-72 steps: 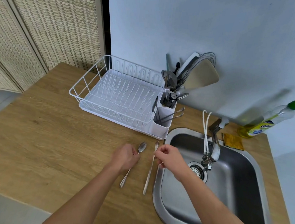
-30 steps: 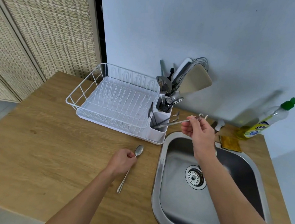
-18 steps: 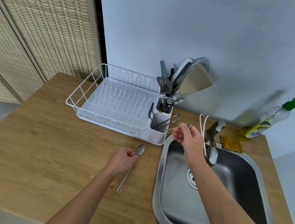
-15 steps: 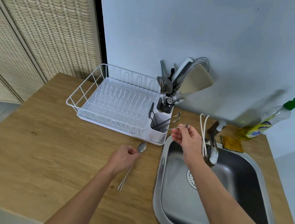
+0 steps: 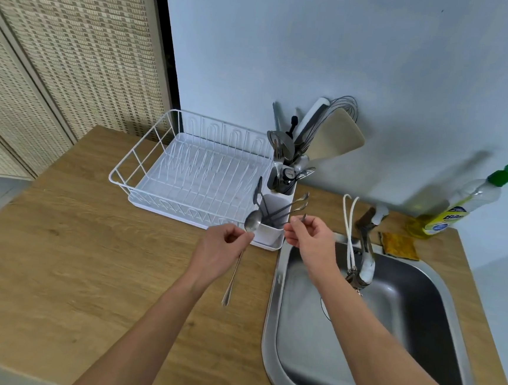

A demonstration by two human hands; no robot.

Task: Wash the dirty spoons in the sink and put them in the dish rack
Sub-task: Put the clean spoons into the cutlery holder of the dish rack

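My left hand [image 5: 220,250] grips a long-handled steel spoon [image 5: 252,220] near its bowl, lifted off the counter, handle hanging down toward me. My right hand [image 5: 308,237] pinches the handle end of a second spoon [image 5: 303,218] whose bowl end sits inside the white cutlery cup [image 5: 270,224] at the front corner of the white dish rack [image 5: 146,149]. Both hands hover just in front of that cup. The steel sink [image 5: 275,286] lies to the right under my right forearm.
A faucet [image 5: 364,248] with a white hose [image 5: 348,225] stands at the sink's back. A yellow sponge [image 5: 398,249] and dish soap bottle [image 5: 457,207] sit behind it. A second holder crowded with utensils [image 5: 289,164] stands by the wall. A wooden counter [image 5: 72,253] stretches left.
My left hand picked its spoon up off the counter and raised it toward the cutlery cup. My right hand moved left and lowered its spoon into the cup.
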